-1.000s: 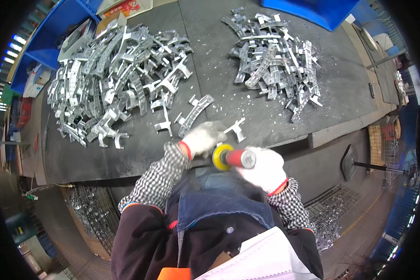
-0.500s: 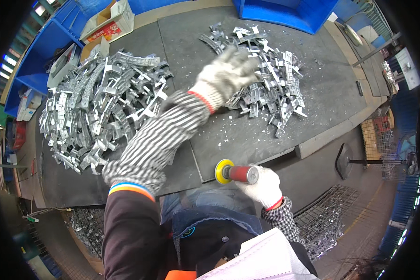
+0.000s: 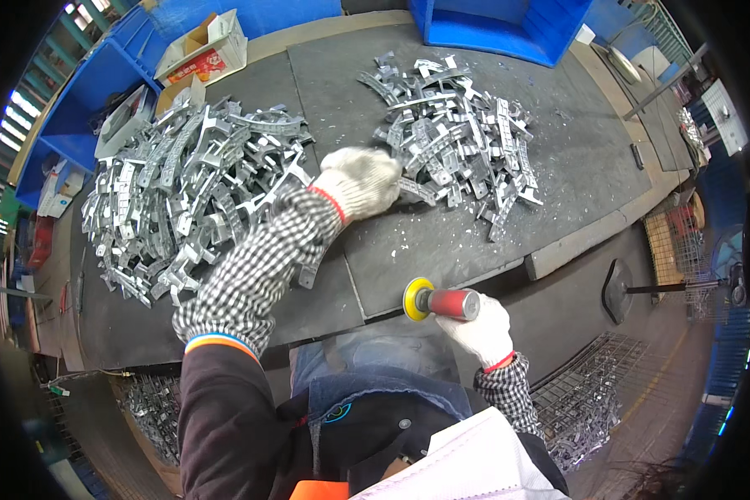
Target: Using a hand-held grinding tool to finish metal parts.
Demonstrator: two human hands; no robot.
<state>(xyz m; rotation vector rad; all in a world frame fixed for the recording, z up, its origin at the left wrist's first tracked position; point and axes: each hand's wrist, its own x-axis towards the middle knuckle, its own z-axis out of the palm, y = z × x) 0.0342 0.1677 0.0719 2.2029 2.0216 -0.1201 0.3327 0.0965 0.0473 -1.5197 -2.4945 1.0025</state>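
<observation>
My left hand (image 3: 360, 180), in a white knit glove, reaches across the dark worktable (image 3: 408, 250) and closes on a curved grey metal bracket (image 3: 415, 190) at the near edge of the right-hand pile of metal parts (image 3: 454, 142). My right hand (image 3: 481, 327), also gloved, grips a red-bodied hand grinder (image 3: 447, 302) with a yellow disc (image 3: 415, 298), held just off the table's front edge. A larger heap of similar metal brackets (image 3: 187, 196) lies to the left of my left forearm.
Blue bins stand at the back (image 3: 496, 29) and back left (image 3: 87, 92), with cardboard boxes (image 3: 202, 50) beside them. Wire baskets (image 3: 579, 400) holding metal parts sit on the floor at the right and the lower left. A black stand base (image 3: 618, 290) lies right of the table.
My left hand left the grinder at the table's front edge, swung up to the right-hand pile, and has now drawn back slightly to the pile's near edge. The right hand keeps the grinder.
</observation>
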